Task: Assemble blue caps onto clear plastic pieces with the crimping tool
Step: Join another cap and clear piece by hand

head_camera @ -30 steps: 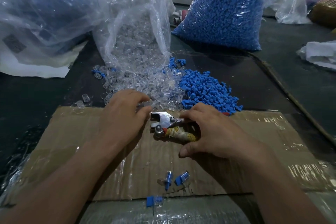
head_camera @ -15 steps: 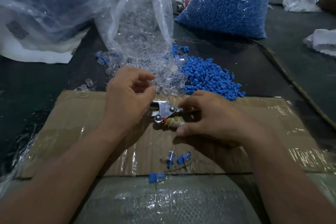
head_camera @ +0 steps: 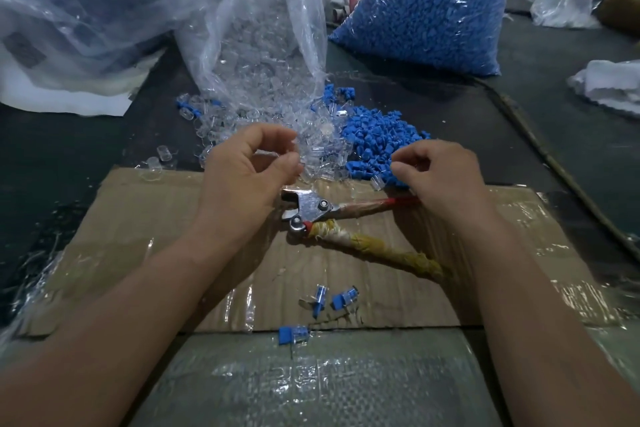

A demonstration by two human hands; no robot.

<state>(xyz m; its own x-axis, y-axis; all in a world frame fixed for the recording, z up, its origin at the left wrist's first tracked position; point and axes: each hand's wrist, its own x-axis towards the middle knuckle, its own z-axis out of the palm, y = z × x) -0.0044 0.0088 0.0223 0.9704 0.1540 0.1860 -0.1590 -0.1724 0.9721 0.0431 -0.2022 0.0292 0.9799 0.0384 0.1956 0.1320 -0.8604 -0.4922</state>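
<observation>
Crimping tool point(head_camera: 311, 210) lies ungripped on the cardboard point(head_camera: 138, 218) between the hands; its head is beside left hand point(head_camera: 247, 170), its handles run toward right hand point(head_camera: 440, 173); both hands are curled, and whether they pinch parts I cannot tell.

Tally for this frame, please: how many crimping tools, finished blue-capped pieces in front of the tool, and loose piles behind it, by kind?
crimping tool: 1
finished blue-capped pieces: 3
pile of clear pieces: 1
pile of blue caps: 1
Total: 6
</observation>
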